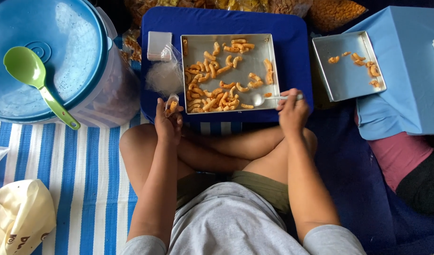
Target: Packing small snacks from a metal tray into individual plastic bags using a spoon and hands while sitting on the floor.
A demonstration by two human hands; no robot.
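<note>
Round blue plastic tub lid [47,56] at far left, bearing a green plastic scoop [33,78]. Dark blue rectangular desk [292,56] ahead, carrying a square metal tray [269,52] of orange curled snacks [212,92]. Right hand [292,111] closed around a white spoon [269,98], bowl resting in the tray. Left hand [167,123] pinching a small clear bag [171,105] of snacks just beside the tray's near-left corner.

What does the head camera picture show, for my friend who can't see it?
A person sitting cross-legged holds a small clear bag of orange curled snacks in the left hand and a metal spoon in the right hand, over a square metal tray of the same snacks. A big blue-lidded tub with a green scoop stands at left.
</note>
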